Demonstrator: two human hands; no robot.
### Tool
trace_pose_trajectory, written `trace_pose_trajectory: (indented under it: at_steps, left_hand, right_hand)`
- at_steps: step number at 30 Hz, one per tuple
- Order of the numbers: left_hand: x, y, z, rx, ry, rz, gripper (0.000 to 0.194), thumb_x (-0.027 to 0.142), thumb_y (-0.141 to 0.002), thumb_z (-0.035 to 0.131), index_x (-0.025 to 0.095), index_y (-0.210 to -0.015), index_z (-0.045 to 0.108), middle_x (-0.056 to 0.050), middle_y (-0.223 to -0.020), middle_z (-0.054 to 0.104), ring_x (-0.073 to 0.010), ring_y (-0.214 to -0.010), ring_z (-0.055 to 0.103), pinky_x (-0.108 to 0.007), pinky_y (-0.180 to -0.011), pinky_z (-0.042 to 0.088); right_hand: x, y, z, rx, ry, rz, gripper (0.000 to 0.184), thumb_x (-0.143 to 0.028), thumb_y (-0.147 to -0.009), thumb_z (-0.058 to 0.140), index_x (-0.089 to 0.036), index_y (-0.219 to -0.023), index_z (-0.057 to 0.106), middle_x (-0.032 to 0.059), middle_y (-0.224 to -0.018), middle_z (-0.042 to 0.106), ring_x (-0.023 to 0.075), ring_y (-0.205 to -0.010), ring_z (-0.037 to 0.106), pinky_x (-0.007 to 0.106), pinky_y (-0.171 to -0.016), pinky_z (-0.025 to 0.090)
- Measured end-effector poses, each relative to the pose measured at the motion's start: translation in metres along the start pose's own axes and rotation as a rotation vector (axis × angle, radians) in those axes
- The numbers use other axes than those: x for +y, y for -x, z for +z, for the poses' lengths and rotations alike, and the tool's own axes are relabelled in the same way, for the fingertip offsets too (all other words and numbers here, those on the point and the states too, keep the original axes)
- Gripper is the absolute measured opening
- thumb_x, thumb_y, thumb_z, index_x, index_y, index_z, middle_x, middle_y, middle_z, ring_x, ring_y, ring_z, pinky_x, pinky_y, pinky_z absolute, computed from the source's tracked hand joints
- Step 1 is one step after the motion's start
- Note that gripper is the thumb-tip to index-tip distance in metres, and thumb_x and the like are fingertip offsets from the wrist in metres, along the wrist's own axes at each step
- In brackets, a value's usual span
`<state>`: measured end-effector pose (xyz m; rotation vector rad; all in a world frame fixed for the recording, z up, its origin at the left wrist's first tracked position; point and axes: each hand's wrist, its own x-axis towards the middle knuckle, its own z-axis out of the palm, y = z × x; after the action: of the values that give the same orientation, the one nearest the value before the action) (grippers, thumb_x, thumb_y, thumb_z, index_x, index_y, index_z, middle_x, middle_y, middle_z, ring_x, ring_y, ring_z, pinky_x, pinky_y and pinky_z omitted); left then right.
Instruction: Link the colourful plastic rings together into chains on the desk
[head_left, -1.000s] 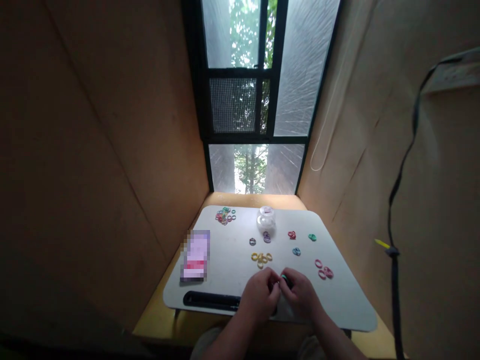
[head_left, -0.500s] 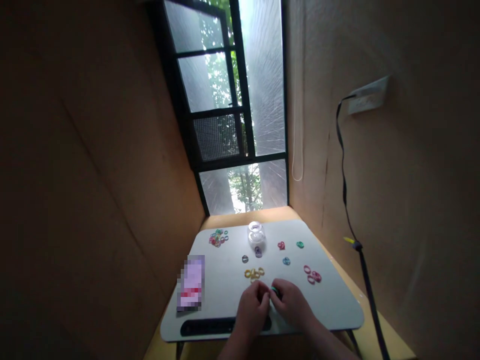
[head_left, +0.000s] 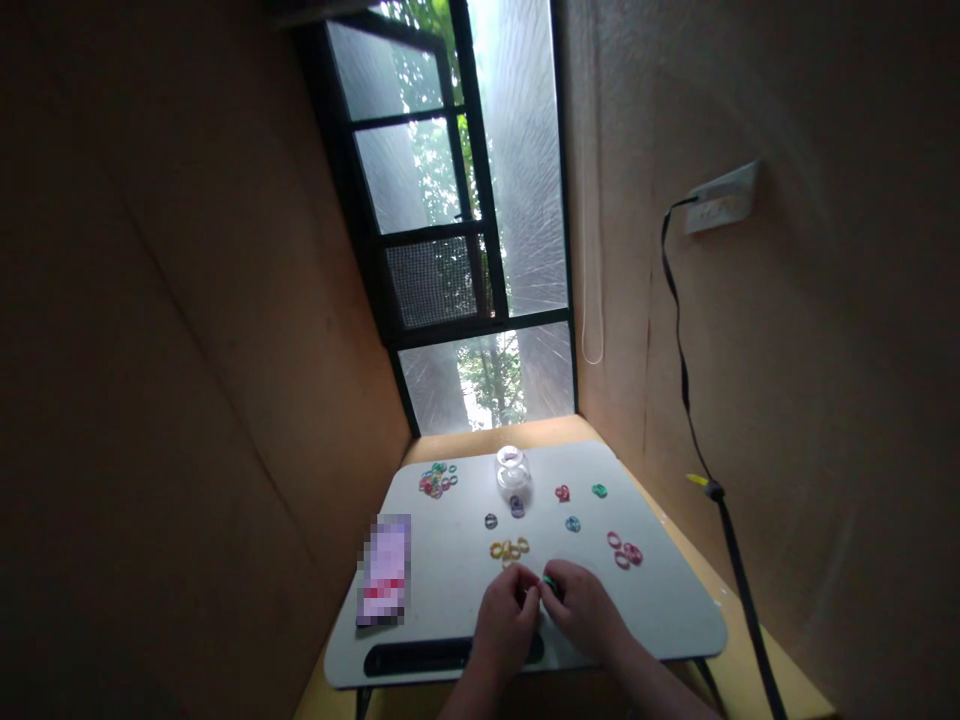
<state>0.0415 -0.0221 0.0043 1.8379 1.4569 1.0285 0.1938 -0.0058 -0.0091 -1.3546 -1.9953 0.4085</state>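
Note:
Above the front of the white tabletop (head_left: 442,590), my two hands meet fingertip to fingertip. My right hand (head_left: 583,605) is closed, with a small green band (head_left: 550,581) showing at its thumb and fingers. My left hand (head_left: 504,618) is pinched shut against it; whatever sits between its fingers is hidden. Just beyond my left hand lies a cluster of yellow ring-shaped bands (head_left: 510,548). Farther off are a dark band (head_left: 490,521), a purple one (head_left: 517,507) and a blue one (head_left: 573,524). Several pink bands (head_left: 624,550) rest to the right.
A clear round jar (head_left: 513,475) stands near the back edge. A mixed pile of coloured bands (head_left: 437,480) is at the back left, with a red band (head_left: 562,493) and a green bundle (head_left: 599,491) at the back right. A blurred purple packet (head_left: 385,570) lies left.
The camera view has shifted slightly. Both hands stay together in nearly the same pose, with the green band still showing at the right one.

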Motion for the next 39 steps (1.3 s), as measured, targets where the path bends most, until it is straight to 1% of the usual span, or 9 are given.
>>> trace_pose_trajectory:
  at_steps: [7, 17, 26, 32, 39]
  left_hand:
    - [0.0016, 0.0015, -0.0008, 0.003, 0.008, 0.007, 0.009, 0.02, -0.083, 0.051, 0.018, -0.08, 0.059, 0.0, -0.073, 0.062, -0.015, -0.069, 0.055, -0.025, -0.065, 0.038]
    - [-0.0066, -0.0003, 0.0022, 0.008, 0.003, 0.014, 0.009, 0.018, -0.082, 0.051, 0.018, -0.081, 0.06, 0.0, -0.074, 0.062, -0.0147, -0.069, 0.056, -0.025, -0.064, 0.038]
    - [0.0006, 0.0023, 0.0008, -0.001, -0.027, 0.004, 0.009, 0.018, -0.083, 0.05, 0.018, -0.08, 0.059, 0.001, -0.072, 0.061, -0.0144, -0.068, 0.054, -0.025, -0.064, 0.037]
    - [0.0008, 0.0031, 0.0034, -0.024, -0.083, 0.018, 0.011, 0.023, -0.086, 0.05, 0.019, -0.08, 0.057, 0.001, -0.072, 0.059, -0.0146, -0.067, 0.053, -0.025, -0.063, 0.035]
    - [0.0027, 0.0051, 0.0063, -0.029, -0.143, 0.013, 0.013, 0.025, -0.087, 0.05, 0.019, -0.078, 0.056, 0.0, -0.071, 0.06, -0.0145, -0.067, 0.053, -0.025, -0.064, 0.036]
  right_hand:
    - [0.001, 0.0007, 0.0004, -0.007, 0.008, 0.006, 0.02, -0.027, -0.084, 0.048, -0.02, -0.065, 0.047, -0.0021, -0.064, 0.054, 0.0132, -0.061, 0.047, 0.025, -0.059, 0.028]
    - [0.0021, 0.0005, 0.0029, 0.002, 0.012, -0.002, 0.018, -0.026, -0.082, 0.049, -0.019, -0.065, 0.049, -0.0022, -0.063, 0.053, 0.013, -0.06, 0.045, 0.025, -0.058, 0.026]
    - [-0.0004, 0.0024, 0.0001, 0.008, 0.015, -0.008, 0.019, -0.026, -0.084, 0.048, -0.02, -0.066, 0.048, -0.0018, -0.064, 0.054, 0.0131, -0.061, 0.047, 0.024, -0.058, 0.027]
    - [-0.003, 0.001, -0.0038, 0.014, -0.015, 0.003, 0.021, -0.026, -0.084, 0.049, -0.02, -0.064, 0.047, -0.002, -0.064, 0.054, 0.013, -0.061, 0.046, 0.024, -0.058, 0.027]
    - [-0.0038, 0.0021, -0.007, 0.022, -0.058, 0.007, 0.019, -0.025, -0.083, 0.05, -0.02, -0.065, 0.05, -0.0015, -0.064, 0.055, 0.0131, -0.061, 0.047, 0.025, -0.059, 0.027]
